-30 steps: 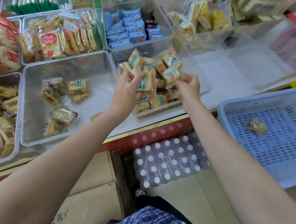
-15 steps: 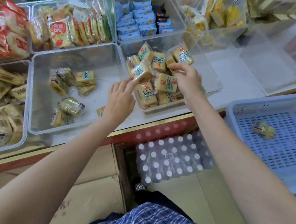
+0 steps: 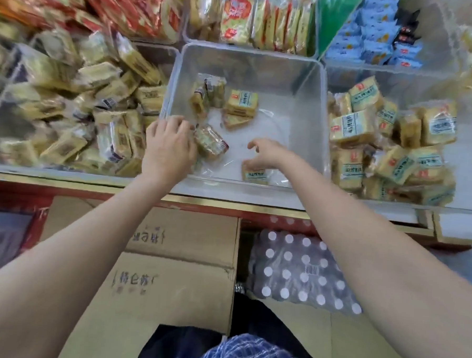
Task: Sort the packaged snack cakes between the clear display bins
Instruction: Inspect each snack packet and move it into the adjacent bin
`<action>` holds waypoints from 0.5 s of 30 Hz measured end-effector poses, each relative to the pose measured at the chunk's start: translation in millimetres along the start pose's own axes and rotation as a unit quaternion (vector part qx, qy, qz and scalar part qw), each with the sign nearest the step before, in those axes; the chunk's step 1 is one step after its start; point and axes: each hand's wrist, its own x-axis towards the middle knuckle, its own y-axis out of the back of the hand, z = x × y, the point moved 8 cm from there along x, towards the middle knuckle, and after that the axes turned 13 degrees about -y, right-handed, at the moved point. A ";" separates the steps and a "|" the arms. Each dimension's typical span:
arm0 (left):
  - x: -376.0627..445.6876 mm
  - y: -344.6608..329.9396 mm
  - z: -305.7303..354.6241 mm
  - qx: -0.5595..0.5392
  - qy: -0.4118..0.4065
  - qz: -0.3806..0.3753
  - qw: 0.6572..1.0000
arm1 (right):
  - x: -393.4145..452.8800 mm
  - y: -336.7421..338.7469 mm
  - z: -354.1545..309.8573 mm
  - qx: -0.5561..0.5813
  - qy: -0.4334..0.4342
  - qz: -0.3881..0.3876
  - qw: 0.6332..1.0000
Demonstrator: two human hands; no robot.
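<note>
- The person stands at the counter, and both hands are inside the middle clear bin (image 3: 252, 56), which is almost empty compared with the bins beside it.
- The left hand (image 3: 168, 145) is at the left front of this bin, its fingers curved toward a brownish wrapped cake (image 3: 210, 142). It touches the packet, but I cannot tell if it already grips it, because the fingertips are hidden and the picture is blurred there.
- The right hand (image 3: 266, 150) hovers with the fingers loosely spread and holds nothing. Just below it, near the front wall, lies a single green-label cake (image 3: 254, 175), and I think this hand reaches for it.
- Further back in the same bin I see two more green-label cakes (image 3: 243, 104) stacked together and a few darker packets (image 3: 207, 95) beside them. So the two kinds are mixed here.
- The right bin (image 3: 470, 169) holds a big heap of green-label cakes (image 3: 352, 128), and the left bin (image 3: 3, 117) is full of the yellowish-brown packets (image 3: 77, 110).
- My judgement: the sorting is well advanced, since most cakes already lie with their own kind. What is left is the small group in the middle bin, perhaps seven or eight packets, each one to go left or right.
- The wrappers look thin and slippery, so a careless grip may let a packet drop.
</note>
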 end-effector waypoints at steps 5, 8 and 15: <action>-0.6 -1.2 -3.4 0.000 -0.009 0.012 1.000 | 35.3 -19.0 -1.5 -0.164 -0.028 -0.037 0.985; -0.6 -1.6 -1.9 0.003 -0.011 0.012 1.000 | 42.5 3.7 -13.2 -0.129 0.015 0.025 0.991; -0.2 -3.7 -3.2 0.011 -0.026 0.031 0.999 | 78.8 58.8 -69.3 -0.191 0.099 0.114 0.970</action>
